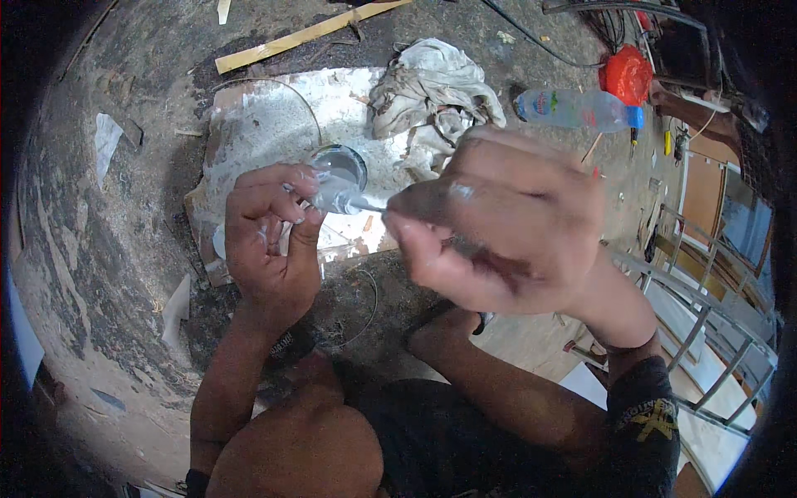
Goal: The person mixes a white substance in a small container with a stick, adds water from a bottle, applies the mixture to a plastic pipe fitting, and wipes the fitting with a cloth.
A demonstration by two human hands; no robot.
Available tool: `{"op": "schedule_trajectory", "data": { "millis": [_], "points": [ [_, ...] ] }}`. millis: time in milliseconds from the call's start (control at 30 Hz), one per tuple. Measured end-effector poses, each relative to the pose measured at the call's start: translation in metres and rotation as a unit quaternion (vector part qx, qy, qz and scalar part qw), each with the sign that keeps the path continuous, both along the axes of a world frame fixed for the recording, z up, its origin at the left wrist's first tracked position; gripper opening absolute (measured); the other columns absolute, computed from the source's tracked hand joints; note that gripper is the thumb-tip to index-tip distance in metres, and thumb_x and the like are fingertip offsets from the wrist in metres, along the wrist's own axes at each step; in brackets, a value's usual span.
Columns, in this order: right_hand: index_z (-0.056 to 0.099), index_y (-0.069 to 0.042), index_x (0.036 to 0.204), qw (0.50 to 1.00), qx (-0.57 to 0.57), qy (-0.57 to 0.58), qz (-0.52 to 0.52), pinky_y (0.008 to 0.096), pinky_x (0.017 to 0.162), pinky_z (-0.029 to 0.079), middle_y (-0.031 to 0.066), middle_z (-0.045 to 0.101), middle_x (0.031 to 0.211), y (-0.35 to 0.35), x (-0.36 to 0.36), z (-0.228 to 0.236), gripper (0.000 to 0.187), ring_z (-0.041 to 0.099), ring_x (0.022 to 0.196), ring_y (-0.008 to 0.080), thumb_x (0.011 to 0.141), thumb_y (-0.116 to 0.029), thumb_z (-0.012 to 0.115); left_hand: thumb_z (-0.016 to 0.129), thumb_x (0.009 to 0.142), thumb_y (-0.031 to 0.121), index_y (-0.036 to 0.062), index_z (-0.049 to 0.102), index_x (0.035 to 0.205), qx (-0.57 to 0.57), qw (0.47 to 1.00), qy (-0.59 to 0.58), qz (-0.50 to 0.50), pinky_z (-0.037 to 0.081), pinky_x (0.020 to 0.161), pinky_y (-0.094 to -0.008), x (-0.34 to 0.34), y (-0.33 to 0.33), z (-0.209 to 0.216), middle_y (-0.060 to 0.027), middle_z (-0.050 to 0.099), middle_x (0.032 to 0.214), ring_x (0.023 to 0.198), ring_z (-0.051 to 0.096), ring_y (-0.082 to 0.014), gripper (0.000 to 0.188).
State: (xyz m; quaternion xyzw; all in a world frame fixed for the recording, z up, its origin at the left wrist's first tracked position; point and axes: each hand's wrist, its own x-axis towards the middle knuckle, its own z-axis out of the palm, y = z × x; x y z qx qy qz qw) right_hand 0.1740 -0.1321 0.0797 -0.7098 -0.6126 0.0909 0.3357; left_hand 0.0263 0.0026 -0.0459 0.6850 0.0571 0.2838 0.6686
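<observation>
In front of me my left hand (270, 236), its fingertips smeared with pale grey, pinches a small, roughly cylindrical piece (336, 196) coated in the same grey. A thin dark rod (365, 206) runs from that piece to the fingers of my right hand (506, 228). That hand is closed on the rod's other end and is blurred by motion; its fingers hide the rest of the rod. Just behind the cylindrical piece is a round open container (353, 158) with a grey inside, partly covered by my left fingers.
A white-smeared board (249, 124) lies on the floor, with a crumpled stained cloth (436, 79) on it. Beyond are a wooden strip (307, 37), a plastic bottle (573, 110) and a red object (627, 75). At right stands a metal frame (706, 311).
</observation>
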Motion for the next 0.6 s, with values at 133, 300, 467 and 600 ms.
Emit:
{"op": "schedule_trajectory", "data": {
  "millis": [133,300,467,600],
  "points": [
    [0.066,0.002,0.073,1.000,0.020,0.003,0.011,0.0256,0.041,0.037,0.0064,0.055,0.059,-0.002,-0.001,0.002,0.008,0.051,0.047,0.0151,0.066,0.002,0.069,0.055,0.086,-0.004,0.0052,0.040,0.100,-0.004,1.000,0.019,0.009,0.043,0.092,-0.0369,0.001,0.001,0.000,-0.0135,0.051,0.103,0.098,0.052,-0.0202,0.022],
    [0.064,0.003,0.073,0.999,0.024,-0.034,-0.035,0.0253,0.047,0.042,0.0091,0.060,0.065,-0.011,0.002,0.009,0.005,0.054,0.052,0.0166,0.068,0.003,0.066,0.055,0.086,-0.004,0.0044,0.038,0.104,-0.020,0.999,-0.002,0.038,0.044,0.090,-0.0358,-0.003,0.003,-0.006,-0.0143,0.051,0.104,0.099,0.053,-0.0203,0.026],
    [0.062,0.002,0.076,0.996,0.035,-0.030,-0.072,0.0255,0.050,0.043,0.0106,0.061,0.067,-0.018,0.001,0.009,0.007,0.055,0.055,0.0174,0.070,0.002,0.066,0.054,0.087,-0.003,0.0029,0.036,0.109,-0.061,0.997,-0.007,0.044,0.045,0.092,-0.0359,0.003,-0.003,-0.001,-0.0162,0.052,0.105,0.102,0.054,-0.0222,0.029],
    [0.062,0.002,0.077,0.996,0.032,-0.011,-0.081,0.0247,0.051,0.043,0.0101,0.060,0.067,-0.020,0.000,0.003,0.008,0.056,0.056,0.0168,0.070,0.002,0.066,0.053,0.089,0.000,0.0024,0.035,0.112,-0.066,0.997,0.004,0.026,0.045,0.092,-0.0362,0.002,-0.003,-0.003,-0.0188,0.053,0.106,0.102,0.056,-0.0233,0.030]
  ]
}}
